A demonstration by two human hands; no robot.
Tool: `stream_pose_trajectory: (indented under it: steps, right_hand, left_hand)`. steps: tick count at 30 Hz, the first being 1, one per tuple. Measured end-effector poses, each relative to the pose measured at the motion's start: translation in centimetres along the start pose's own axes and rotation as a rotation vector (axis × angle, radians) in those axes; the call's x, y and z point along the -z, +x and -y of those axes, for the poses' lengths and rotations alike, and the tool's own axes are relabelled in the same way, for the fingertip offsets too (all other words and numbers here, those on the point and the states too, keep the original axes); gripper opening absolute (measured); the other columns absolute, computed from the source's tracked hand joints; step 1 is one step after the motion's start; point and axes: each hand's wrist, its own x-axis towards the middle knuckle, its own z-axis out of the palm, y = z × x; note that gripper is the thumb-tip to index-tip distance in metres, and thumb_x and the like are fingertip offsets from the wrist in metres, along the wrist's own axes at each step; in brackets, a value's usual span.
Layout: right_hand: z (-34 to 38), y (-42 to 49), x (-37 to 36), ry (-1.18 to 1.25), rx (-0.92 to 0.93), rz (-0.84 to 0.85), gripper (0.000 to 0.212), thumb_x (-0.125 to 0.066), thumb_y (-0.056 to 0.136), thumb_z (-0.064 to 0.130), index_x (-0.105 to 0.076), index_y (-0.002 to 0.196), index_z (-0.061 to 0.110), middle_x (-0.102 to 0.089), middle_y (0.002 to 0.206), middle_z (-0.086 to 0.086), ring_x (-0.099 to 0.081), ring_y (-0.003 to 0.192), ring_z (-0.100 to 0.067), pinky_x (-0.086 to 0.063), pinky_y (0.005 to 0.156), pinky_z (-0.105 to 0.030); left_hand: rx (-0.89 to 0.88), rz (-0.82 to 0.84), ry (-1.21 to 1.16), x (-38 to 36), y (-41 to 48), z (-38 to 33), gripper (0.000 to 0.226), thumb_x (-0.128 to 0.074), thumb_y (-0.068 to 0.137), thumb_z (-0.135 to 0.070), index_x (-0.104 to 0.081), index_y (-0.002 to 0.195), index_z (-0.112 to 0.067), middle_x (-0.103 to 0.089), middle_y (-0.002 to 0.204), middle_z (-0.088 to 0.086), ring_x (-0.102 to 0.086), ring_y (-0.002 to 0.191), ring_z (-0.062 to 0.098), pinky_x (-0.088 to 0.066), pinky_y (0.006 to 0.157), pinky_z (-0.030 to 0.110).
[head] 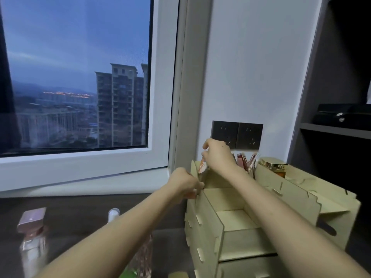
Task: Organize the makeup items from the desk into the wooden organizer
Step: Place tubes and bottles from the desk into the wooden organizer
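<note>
The pale wooden organizer [297, 193] stands on the dark desk at the right, with open top compartments and drawers below. My right hand [217, 155] is over its back-left compartment, shut on a small orange-and-white tube [202, 167] that points down into it. My left hand [185, 182] grips the organizer's left wall at its top edge; something pinkish shows under its fingers, but I cannot tell what it is. Several lip tubes and brushes [247, 160] stand in a back compartment. A gold-capped jar [274, 164] sits on the organizer's right top.
On the desk at the lower left stand a clear bottle with a pink cap [32, 233] and a white-capped bottle [114, 214], partly hidden by my left forearm. A black double socket [236, 135] is on the wall behind. Dark shelves rise at the right, a window at the left.
</note>
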Motion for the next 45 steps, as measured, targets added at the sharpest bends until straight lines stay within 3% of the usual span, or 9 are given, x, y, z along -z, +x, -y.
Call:
stream_pose_trajectory:
  steps: [8,12,18,22,26,33,37,41,45]
  right_hand:
    - [0.7,-1.1,0.5,0.012,-0.070,0.079,0.024,-0.051,0.087,0.015,-0.066,0.084,-0.003,-0.070,0.068,-0.017,-0.070,0.072,-0.030,-0.055,0.073,-0.033]
    - [1.2,-1.0,-0.3,0.066,-0.077,0.084,0.030,-0.050,0.090,0.021,-0.064,0.085,-0.005,-0.069,0.078,-0.020,-0.069,0.076,-0.032,-0.057,0.076,-0.039]
    - [1.8,-1.6,0.7,0.027,-0.087,0.164,0.052,-0.041,0.094,0.050,-0.062,0.085,0.003,-0.066,0.062,-0.011,-0.069,0.059,-0.022,-0.042,0.055,-0.022]
    - [2.8,-3.7,2.9,-0.095,-0.004,-0.003,0.047,-0.043,0.095,0.044,-0.063,0.092,0.002,-0.068,0.095,-0.018,-0.064,0.093,-0.035,-0.050,0.081,-0.036]
    - [5.3,-10.4,5.2,0.070,0.216,-0.259,0.030,-0.049,0.093,0.034,-0.068,0.087,0.012,-0.063,0.070,-0.002,-0.058,0.065,-0.016,-0.037,0.052,-0.022]
    - [7.9,-23.4,1.2,0.212,0.343,0.216,0.021,-0.061,0.085,0.034,-0.068,0.102,0.023,-0.064,0.077,0.010,-0.057,0.073,-0.007,-0.044,0.067,-0.024]
    - [9.8,-25.1,-1.9,0.106,0.327,0.193,0.036,-0.054,0.087,0.046,-0.060,0.116,0.025,-0.061,0.091,0.002,-0.060,0.089,-0.020,-0.048,0.075,-0.035]
    - [11.4,-25.3,-3.7,-0.026,0.371,0.178,0.028,-0.045,0.093,0.038,-0.061,0.098,0.017,-0.061,0.097,-0.003,-0.059,0.092,-0.027,-0.035,0.065,-0.033]
    - [11.5,-26.1,-2.7,0.119,0.366,0.177,0.028,-0.048,0.093,0.030,-0.056,0.074,0.011,-0.063,0.081,-0.006,-0.058,0.080,-0.030,-0.037,0.063,-0.035]
  left_hand:
    - [0.027,0.016,-0.088,0.1,0.2,0.4,0.019,-0.069,0.077,0.000,-0.054,0.071,-0.008,-0.065,0.071,0.007,-0.063,0.064,0.017,-0.058,0.072,0.031]
    - [0.010,0.034,-0.086,0.2,-0.4,0.4,0.022,-0.066,0.080,0.000,-0.053,0.065,-0.010,-0.065,0.078,0.010,-0.061,0.068,0.021,-0.057,0.070,0.029]
    - [-0.067,-0.027,0.039,2.1,-2.6,-1.3,0.005,-0.060,0.087,-0.007,-0.058,0.091,-0.005,-0.059,0.099,0.013,-0.060,0.078,0.022,-0.054,0.067,0.026]
    - [-0.161,-0.072,0.068,5.0,-5.7,-2.6,0.010,-0.057,0.087,-0.004,-0.060,0.096,-0.005,-0.058,0.090,0.010,-0.059,0.078,0.021,-0.054,0.071,0.026]
    - [-0.221,-0.100,0.093,7.6,-10.0,-2.4,0.008,-0.057,0.086,-0.002,-0.062,0.090,-0.007,-0.060,0.080,0.007,-0.059,0.071,0.018,-0.056,0.071,0.027]
    - [-0.310,-0.204,0.477,11.2,-17.9,2.9,0.013,-0.062,0.083,-0.014,-0.071,0.094,-0.014,-0.071,0.091,0.003,-0.063,0.080,0.013,-0.051,0.078,0.026]
    - [-0.244,-0.229,0.664,12.3,-19.7,6.7,0.017,-0.060,0.085,-0.014,-0.072,0.097,-0.013,-0.072,0.100,0.003,-0.060,0.084,0.012,-0.045,0.079,0.021]
    - [-0.156,-0.258,0.663,13.3,-20.5,9.1,0.021,-0.055,0.085,-0.009,-0.070,0.100,-0.012,-0.071,0.106,0.004,-0.063,0.095,0.017,-0.045,0.079,0.023]
    - [-0.164,-0.257,0.645,13.6,-20.6,9.6,0.020,-0.056,0.085,-0.011,-0.070,0.099,-0.014,-0.071,0.103,0.002,-0.061,0.090,0.014,-0.043,0.074,0.022]
